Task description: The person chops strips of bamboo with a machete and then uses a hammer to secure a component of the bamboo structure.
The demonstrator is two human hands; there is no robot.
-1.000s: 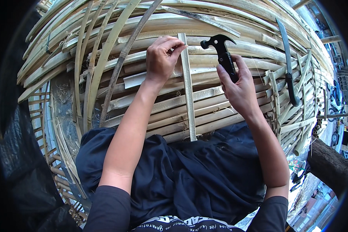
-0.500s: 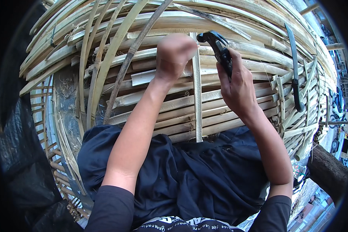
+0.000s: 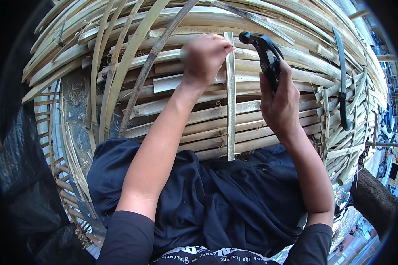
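My right hand (image 3: 281,99) gripped the hammer (image 3: 268,57) while my left hand (image 3: 203,59) pinched at the strip (image 3: 231,110)

Nearest to me, dark cloth (image 3: 199,190) covered my lap, bunched in folds between my two bare forearms. The narrow pale strip ran away from the far edge of that cloth, lying straight across a bed of split bamboo slats (image 3: 250,121). My right fingers were wrapped round the hammer's black handle, to the right of the strip; its head was up, tilted, near my left fingertips but apart from them. My left fingers were drawn together at the strip's far end, their tips over it. I could not tell whether they held anything small, for part of that hand was blurred.

Off to my left, several long bamboo lengths (image 3: 132,57) crossed over the slats at a slant. On my right a long dark knife (image 3: 342,79) lay with its handle towards me, beside a criss-cross of thin bamboo pieces (image 3: 345,119). Beyond these came a thick brown log (image 3: 373,194) and, at the far right, a parked motorcycle (image 3: 387,128).
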